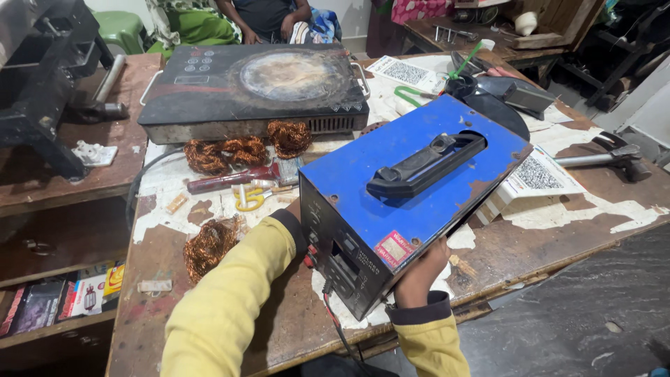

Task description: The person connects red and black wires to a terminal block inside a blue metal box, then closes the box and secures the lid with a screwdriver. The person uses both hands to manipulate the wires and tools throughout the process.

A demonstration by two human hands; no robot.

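A blue metal machine box (391, 188) with a black carry handle (426, 164) stands on the worn wooden table (558, 237), its dark front panel with red knobs (335, 258) facing me. My right hand (419, 272) grips the box's lower front-right corner, fingers wrapped under the edge. My left arm in a yellow sleeve reaches to the box's left side; my left hand (294, 208) is almost wholly hidden behind the box there. A black cable (342, 331) hangs from the front panel.
Behind the box lies a black induction cooktop (251, 84). Copper wire coils (227, 150), yellow-handled scissors (251, 199) and a red-handled screwdriver (216, 183) lie to the left. Printed sheets (537, 174) and a metal tool (607, 157) sit on the right. Another person (265, 17) sits at the back.
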